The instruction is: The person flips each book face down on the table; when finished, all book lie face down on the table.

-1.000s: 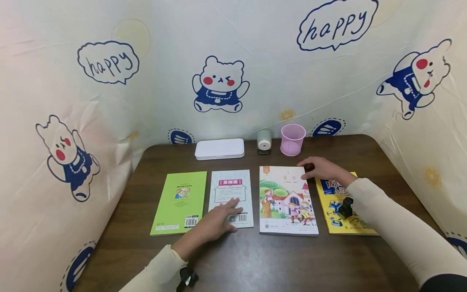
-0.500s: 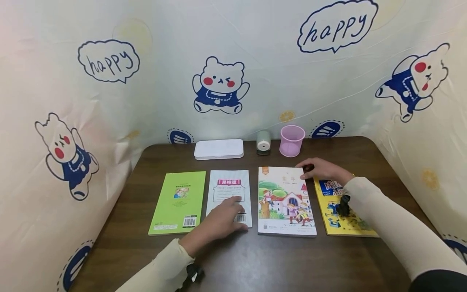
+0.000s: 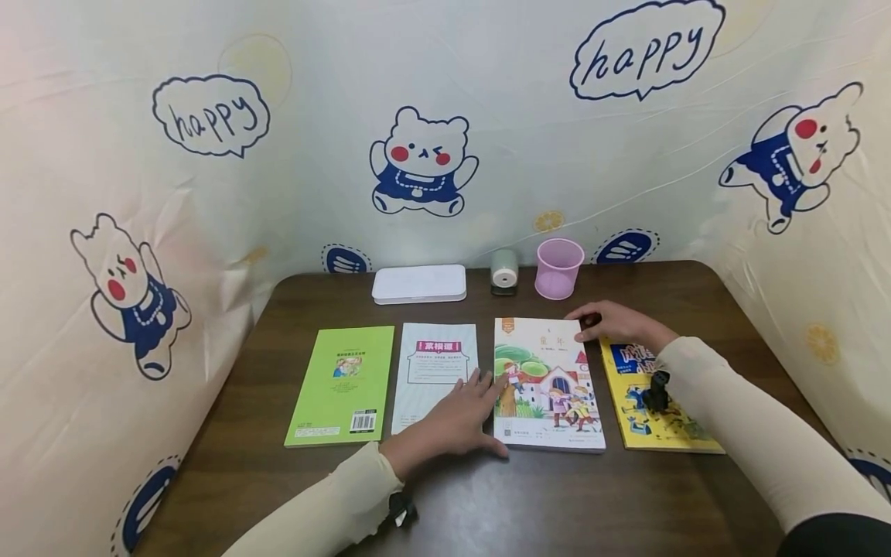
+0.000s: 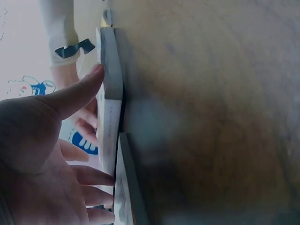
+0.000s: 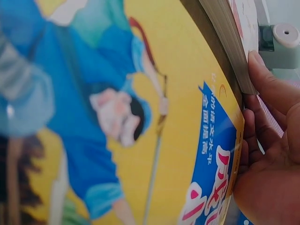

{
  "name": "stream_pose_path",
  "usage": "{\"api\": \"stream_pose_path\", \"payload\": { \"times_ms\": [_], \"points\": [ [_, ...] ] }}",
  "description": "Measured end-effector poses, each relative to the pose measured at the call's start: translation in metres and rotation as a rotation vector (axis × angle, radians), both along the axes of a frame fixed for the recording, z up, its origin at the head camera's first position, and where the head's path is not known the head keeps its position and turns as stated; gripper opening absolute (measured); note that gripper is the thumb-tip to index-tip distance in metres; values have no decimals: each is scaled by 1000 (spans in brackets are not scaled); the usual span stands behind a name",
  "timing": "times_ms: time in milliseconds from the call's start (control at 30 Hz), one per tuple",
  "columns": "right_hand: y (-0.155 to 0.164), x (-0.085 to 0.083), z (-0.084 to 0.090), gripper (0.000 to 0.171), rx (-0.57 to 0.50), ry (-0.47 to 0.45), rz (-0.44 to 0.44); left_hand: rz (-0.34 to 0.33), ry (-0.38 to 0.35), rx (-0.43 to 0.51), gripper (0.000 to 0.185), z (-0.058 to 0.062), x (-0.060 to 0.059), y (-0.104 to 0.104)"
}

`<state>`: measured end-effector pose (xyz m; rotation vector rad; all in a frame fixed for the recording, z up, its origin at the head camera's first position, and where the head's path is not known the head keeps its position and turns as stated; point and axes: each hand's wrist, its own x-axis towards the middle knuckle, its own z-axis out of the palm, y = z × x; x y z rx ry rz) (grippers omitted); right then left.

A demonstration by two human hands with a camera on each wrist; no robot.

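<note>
A thick white book (image 3: 550, 387) with a colourful house-and-children cover lies right of the table's middle. At its upper right corner, my right hand (image 3: 616, 321) grips the book between thumb and fingers; the right wrist view shows the thumb (image 5: 265, 77) against that corner. My left hand (image 3: 459, 418) reaches over a thin pale blue book (image 3: 435, 348), fingers spread and fairly straight. Its fingertips come to the white book's left edge, the thumb near the lower left corner. In the left wrist view the thumb (image 4: 82, 91) points towards the white book's lower edge (image 4: 112, 70).
A green book (image 3: 344, 387) lies at the left, and a yellow book (image 3: 636, 398) at the right, partly under my right forearm. Along the back stand a white flat case (image 3: 419, 284), a pencil sharpener (image 3: 504, 271) and a pink cup (image 3: 559, 268). Printed cloth hangs behind.
My left hand has slid right, from the pale blue book to the white book's left edge, with its fingers spreading. The right hand stays at the white book's upper right corner.
</note>
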<state>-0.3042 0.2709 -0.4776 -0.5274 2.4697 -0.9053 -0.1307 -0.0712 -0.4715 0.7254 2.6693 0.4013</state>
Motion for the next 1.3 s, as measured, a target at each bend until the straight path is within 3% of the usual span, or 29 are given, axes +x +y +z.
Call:
{"api": "stream_pose_path", "payload": {
  "times_ms": [600, 1300],
  "points": [
    [0, -5, -5, 48, 15, -15, -19, -45, 34, -87, 112, -9, -2, 11],
    [1, -3, -4, 47, 16, 8, -16, 24, -43, 106, 108, -11, 0, 7]
  ]
}}
